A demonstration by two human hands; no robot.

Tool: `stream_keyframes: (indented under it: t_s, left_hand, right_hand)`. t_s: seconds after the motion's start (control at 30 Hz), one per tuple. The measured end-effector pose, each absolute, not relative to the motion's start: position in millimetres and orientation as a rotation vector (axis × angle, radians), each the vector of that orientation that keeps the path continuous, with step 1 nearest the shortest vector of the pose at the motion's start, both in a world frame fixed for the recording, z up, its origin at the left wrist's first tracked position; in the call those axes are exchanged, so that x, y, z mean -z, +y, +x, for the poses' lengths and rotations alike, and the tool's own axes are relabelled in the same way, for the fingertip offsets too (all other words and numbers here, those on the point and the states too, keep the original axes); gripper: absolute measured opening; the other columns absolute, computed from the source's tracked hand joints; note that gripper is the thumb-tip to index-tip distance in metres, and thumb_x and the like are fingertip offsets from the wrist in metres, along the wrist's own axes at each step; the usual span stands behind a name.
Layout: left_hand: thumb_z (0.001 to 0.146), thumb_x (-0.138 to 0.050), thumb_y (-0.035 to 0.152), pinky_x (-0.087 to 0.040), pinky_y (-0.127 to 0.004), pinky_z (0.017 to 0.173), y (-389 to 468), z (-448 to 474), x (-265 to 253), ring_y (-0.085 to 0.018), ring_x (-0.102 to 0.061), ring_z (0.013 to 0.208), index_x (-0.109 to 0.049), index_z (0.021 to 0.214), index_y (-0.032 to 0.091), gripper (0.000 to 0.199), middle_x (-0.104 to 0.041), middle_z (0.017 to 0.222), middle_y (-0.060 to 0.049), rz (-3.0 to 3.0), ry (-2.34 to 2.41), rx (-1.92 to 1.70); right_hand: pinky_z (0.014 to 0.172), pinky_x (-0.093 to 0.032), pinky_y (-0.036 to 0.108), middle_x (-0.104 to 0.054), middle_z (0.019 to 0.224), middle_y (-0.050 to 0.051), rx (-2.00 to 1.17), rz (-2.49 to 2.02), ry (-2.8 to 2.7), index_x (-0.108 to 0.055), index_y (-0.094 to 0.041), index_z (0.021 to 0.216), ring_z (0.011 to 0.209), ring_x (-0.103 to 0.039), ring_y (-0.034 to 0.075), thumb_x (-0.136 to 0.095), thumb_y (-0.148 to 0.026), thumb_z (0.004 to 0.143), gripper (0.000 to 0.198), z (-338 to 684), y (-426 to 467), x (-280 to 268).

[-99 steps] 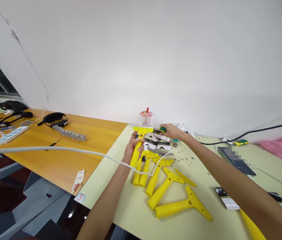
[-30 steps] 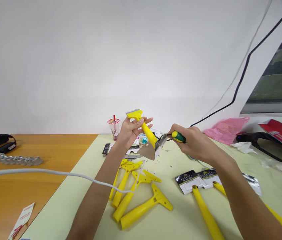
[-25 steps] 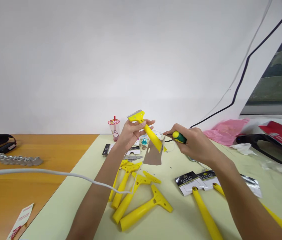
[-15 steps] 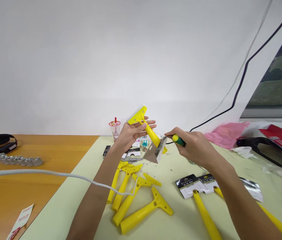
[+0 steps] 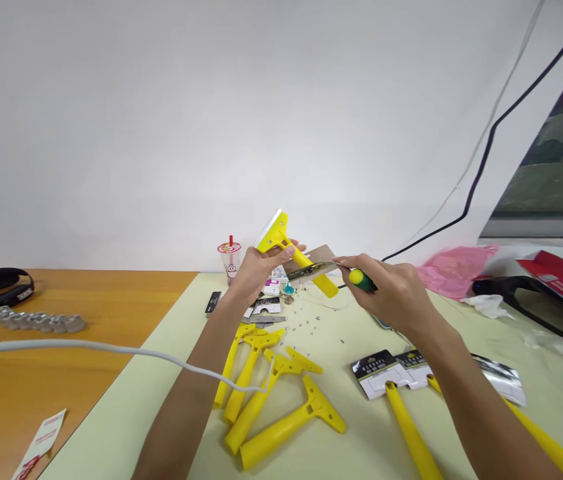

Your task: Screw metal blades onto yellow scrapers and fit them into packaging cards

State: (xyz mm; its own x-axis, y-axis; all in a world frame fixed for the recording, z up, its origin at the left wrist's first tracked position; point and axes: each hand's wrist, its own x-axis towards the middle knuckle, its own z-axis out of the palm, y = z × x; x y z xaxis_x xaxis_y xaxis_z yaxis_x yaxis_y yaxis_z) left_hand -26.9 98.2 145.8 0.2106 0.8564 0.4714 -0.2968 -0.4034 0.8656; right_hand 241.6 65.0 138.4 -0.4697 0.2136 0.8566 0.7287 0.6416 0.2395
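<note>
With your left grip [image 5: 257,270] clamped on the scraper [image 5: 299,258] and your right grip [image 5: 390,285] on card [image 5: 310,271] and green-handled tool [image 5: 362,280], a sharp tug could tear the card.

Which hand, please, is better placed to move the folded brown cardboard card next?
Probably the right hand: it pinches the card at one edge, whereas the left hand supports the yellow plastic scraper.

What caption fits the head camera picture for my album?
Left hand holds a yellow scraper; right hand holds a card and green-handled tool.
</note>
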Motion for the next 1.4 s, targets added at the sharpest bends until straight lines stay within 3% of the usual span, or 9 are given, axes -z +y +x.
stream_keyframes:
  t_s: [0.13, 0.3, 0.5, 0.73, 0.83, 0.93, 1.07, 1.27, 1.4]
  left_hand:
    - [0.09, -0.087, 0.051, -0.051, -0.045, 0.111, 96.8, -25.4, -144.2, -0.034, -0.067, 0.134, -0.081, 0.121, 0.019, 0.046, -0.076, 0.138, -0.015, 1.529, 0.627, -1.199]
    - [0.087, -0.09, 0.051, -0.056, -0.036, 0.097, 95.0, -27.9, -142.6, -0.027, -0.071, 0.119, -0.081, 0.129, 0.023, 0.051, -0.078, 0.131, -0.012, 1.557, 0.693, -1.046]
    - [0.078, -0.093, 0.042, -0.054, -0.029, 0.065, 97.6, -31.0, -141.3, -0.02, -0.069, 0.078, -0.084, 0.106, 0.016, 0.039, -0.078, 0.095, -0.008, 1.637, 0.779, -0.991]
    - [0.078, -0.089, 0.036, -0.051, -0.027, 0.064, 91.5, -30.7, -146.8, -0.016, -0.065, 0.068, -0.084, 0.101, 0.015, 0.032, -0.076, 0.085, -0.003, 1.784, 0.768, -0.914]
    - [0.078, -0.092, 0.04, -0.05, -0.026, 0.065, 90.7, -31.4, -148.3, -0.019, -0.07, 0.075, -0.085, 0.104, 0.015, 0.037, -0.078, 0.086, -0.005, 1.791, 0.747, -0.859]
    - [0.085, -0.084, 0.066, -0.056, -0.031, 0.07, 94.6, -31.8, -146.9, -0.024, -0.075, 0.083, -0.084, 0.107, 0.015, 0.055, -0.078, 0.089, -0.011, 1.664, 0.672, -0.867]
    - [0.084, -0.067, 0.09, -0.058, -0.035, 0.076, 97.7, -34.7, -144.9, -0.025, -0.074, 0.088, -0.084, 0.116, 0.017, 0.081, -0.079, 0.099, -0.015, 1.651, 0.614, -0.933]
    - [0.075, -0.091, 0.07, -0.051, -0.03, 0.072, 85.5, -34.1, -150.7, -0.023, -0.07, 0.092, -0.079, 0.13, 0.019, 0.076, -0.078, 0.114, -0.013, 1.832, 0.68, -0.879]
    - [0.079, -0.096, 0.048, -0.052, -0.03, 0.073, 86.1, -27.0, -148.3, -0.02, -0.07, 0.086, -0.079, 0.117, 0.017, 0.051, -0.076, 0.102, -0.008, 1.79, 0.713, -0.992]
  right_hand:
    - [0.049, -0.041, 0.029, -0.087, 0.103, -0.002, 0.663, -0.713, -2.022, -0.066, -0.024, 0.121, 0.055, -0.069, 0.013, -0.063, -0.006, 0.094, 0.033, 239.3, 63.6, -137.5]
    - [0.054, -0.046, 0.028, -0.084, 0.122, 0.002, 0.602, -0.686, -2.025, -0.063, -0.025, 0.117, 0.077, -0.079, 0.016, -0.064, -0.003, 0.094, 0.032, 235.3, 61.2, -141.0]
    - [0.072, -0.059, 0.033, -0.075, 0.136, 0.009, 0.462, -0.701, -2.026, -0.062, -0.025, 0.109, 0.108, -0.079, 0.024, -0.064, -0.008, 0.099, 0.02, 226.6, 56.4, -147.6]
    - [0.1, -0.058, 0.04, -0.068, 0.15, 0.009, 0.076, -0.77, -2.05, -0.06, -0.028, 0.113, 0.126, -0.073, 0.026, -0.062, -0.024, 0.106, 0.008, 223.4, 54.3, -147.3]
    - [0.088, -0.058, 0.037, -0.077, 0.133, 0.007, -0.098, -0.874, -1.976, -0.063, -0.028, 0.112, 0.107, -0.077, 0.024, -0.065, -0.033, 0.106, 0.009, 223.3, 55.3, -147.4]
    - [0.067, -0.052, 0.032, -0.078, 0.098, 0.003, -0.157, -0.98, -1.876, -0.066, -0.026, 0.103, 0.077, -0.068, 0.019, -0.069, -0.042, 0.103, 0.016, 224.4, 57.2, -148.6]
    - [0.059, -0.045, 0.029, -0.07, 0.083, 0.002, -0.192, -1.026, -1.829, -0.066, -0.024, 0.096, 0.068, -0.057, 0.016, -0.071, -0.045, 0.101, 0.022, 226.6, 60.0, -150.1]
    - [0.058, -0.043, 0.028, -0.071, 0.088, 0.002, -0.235, -1.085, -1.841, -0.063, -0.024, 0.098, 0.068, -0.056, 0.015, -0.07, -0.043, 0.1, 0.02, 226.4, 59.3, -151.3]
    - [0.056, -0.041, 0.028, -0.071, 0.086, 0.001, -0.231, -1.126, -1.825, -0.062, -0.025, 0.097, 0.062, -0.053, 0.014, -0.069, -0.047, 0.101, 0.024, 224.2, 60.1, -149.3]
